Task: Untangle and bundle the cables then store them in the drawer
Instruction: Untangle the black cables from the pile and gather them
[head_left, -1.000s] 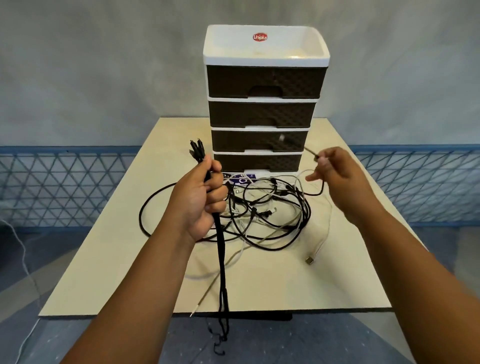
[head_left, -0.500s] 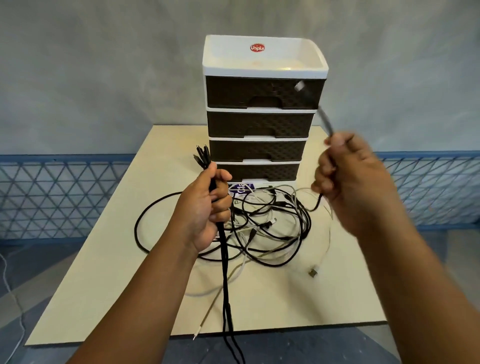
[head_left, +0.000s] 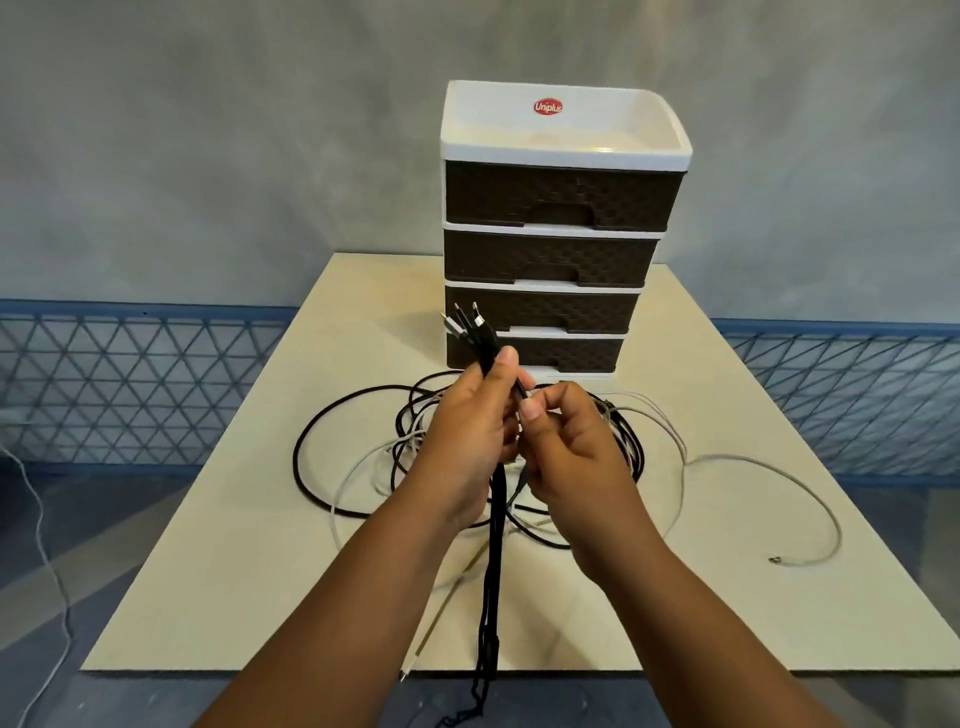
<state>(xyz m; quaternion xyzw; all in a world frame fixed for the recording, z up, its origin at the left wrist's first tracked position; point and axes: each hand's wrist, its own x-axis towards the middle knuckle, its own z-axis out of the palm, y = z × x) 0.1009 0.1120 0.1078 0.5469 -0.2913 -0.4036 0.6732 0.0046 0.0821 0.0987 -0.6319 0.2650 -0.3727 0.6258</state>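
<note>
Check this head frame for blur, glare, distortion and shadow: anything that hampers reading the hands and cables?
Head view: wide-angle bowing leans the drawer unit and fans out the table edges; a faint sheen lies on the unit's white top tray; light is soft and even, shadows under the cable pile weak; the left hand and right hand look reasonably sharp, plug tips readable.

You're in a plain indoor room that looks set up for a tabletop chore, not a furnished home or shop: a bare grey plaster wall (head_left: 208, 130), a blue lattice barrier (head_left: 130, 384) along its foot, and one cream counter (head_left: 727, 597) carrying a plastic drawer unit (head_left: 550, 234).
</note>
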